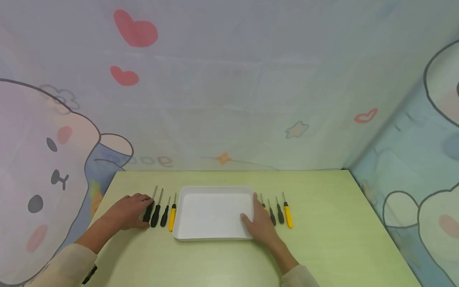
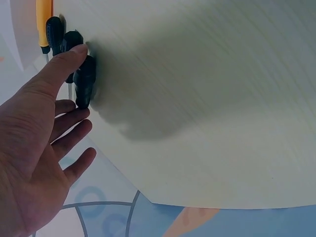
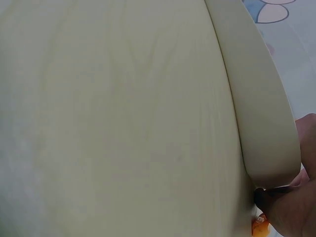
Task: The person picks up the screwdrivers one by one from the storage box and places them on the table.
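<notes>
A white tray (image 1: 211, 215) lies flat on the table. My right hand (image 1: 261, 223) grips its right rim, thumb over the inside and fingers along the outer side. At the left end of the row of screwdrivers, my left hand (image 1: 130, 211) is at the outermost black-handled screwdriver (image 1: 148, 213). In the left wrist view, the thumb lies at one end of that handle (image 2: 86, 81) and loosely spread fingers lie near the other end. Beside it are two more black screwdrivers (image 1: 155, 216) and a yellow-handled screwdriver (image 1: 172, 218), close to the tray's left side.
To the right of the tray stand a partly hidden yellow screwdriver (image 1: 263, 206), two black screwdrivers (image 1: 279, 214) and another yellow one (image 1: 288, 215). A small black object (image 1: 89, 275) shows by the left sleeve. Printed cloth (image 1: 229, 99) hangs behind the pale green table (image 1: 340, 223).
</notes>
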Tool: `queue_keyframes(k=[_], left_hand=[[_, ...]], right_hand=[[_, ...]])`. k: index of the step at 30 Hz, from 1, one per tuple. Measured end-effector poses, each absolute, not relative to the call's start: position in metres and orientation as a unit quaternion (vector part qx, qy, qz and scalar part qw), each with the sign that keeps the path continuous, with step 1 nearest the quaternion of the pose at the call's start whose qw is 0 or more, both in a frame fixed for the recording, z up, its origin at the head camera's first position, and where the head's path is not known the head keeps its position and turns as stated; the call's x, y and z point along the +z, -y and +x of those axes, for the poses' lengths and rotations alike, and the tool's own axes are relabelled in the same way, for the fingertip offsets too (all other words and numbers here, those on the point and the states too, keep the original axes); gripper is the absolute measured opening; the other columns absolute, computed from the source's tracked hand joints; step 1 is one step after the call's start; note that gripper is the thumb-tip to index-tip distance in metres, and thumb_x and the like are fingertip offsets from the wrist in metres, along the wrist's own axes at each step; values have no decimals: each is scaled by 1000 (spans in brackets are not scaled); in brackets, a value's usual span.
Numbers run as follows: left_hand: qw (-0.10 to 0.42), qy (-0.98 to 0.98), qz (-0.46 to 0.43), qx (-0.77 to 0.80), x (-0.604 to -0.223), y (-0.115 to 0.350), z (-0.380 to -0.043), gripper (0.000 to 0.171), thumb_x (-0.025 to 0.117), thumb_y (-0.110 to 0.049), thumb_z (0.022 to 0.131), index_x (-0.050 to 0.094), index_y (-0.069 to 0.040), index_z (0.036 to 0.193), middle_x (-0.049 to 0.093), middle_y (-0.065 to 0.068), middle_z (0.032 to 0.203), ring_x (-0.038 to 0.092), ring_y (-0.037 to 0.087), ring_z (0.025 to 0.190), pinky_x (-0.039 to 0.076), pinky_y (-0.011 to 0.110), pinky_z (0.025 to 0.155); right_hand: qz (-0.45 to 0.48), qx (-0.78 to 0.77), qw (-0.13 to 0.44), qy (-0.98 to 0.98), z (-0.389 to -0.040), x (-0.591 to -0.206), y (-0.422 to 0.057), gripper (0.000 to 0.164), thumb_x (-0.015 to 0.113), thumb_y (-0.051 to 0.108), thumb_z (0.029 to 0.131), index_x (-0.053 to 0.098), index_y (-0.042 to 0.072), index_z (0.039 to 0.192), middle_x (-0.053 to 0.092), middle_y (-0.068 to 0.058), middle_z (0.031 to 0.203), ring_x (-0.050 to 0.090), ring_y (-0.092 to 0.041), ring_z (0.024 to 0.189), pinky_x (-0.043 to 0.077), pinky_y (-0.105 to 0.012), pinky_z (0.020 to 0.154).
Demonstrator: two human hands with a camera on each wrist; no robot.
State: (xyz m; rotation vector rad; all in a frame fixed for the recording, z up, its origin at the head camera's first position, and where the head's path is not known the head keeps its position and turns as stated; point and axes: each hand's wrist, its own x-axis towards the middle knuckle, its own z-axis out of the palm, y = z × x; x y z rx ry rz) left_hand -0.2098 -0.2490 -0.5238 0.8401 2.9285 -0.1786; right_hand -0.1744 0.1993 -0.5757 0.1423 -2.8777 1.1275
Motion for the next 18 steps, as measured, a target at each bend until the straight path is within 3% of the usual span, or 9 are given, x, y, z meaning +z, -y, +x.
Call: queue_keyframes(k=[18], left_hand=[[54,-960,269,-49,-520,249,-209,82,81,-53,75,58,0,134,57,18,132,54,39,120,48,57,92]], right_hand=[[37,368,21,929,-172,-569,-198,86,61,36,96,11,5,159,22,-15,162,26,-35,147,23,-49,118]])
